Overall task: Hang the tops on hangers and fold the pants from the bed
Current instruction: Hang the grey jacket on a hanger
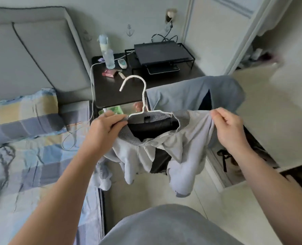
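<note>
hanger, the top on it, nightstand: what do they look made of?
The hanger looks like thin wire with a white matte coating or wrap; it is slim and bent into a hook.
The top is soft light-grey cloth that drapes limply and creases. Its collar is ribbed knit with fine stripes.
The nightstand is a dark, smooth board, likely laminate or painted wood; I can't tell which.

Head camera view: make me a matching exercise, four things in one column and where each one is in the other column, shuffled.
Things:
1. hanger
2. bottle
3. pillow
4. black box

Places:
A. on the wire rack
B. at the collar of the top
C. on the bed
D. on the nightstand

Pairs: 1-B, 2-D, 3-C, 4-A
</note>
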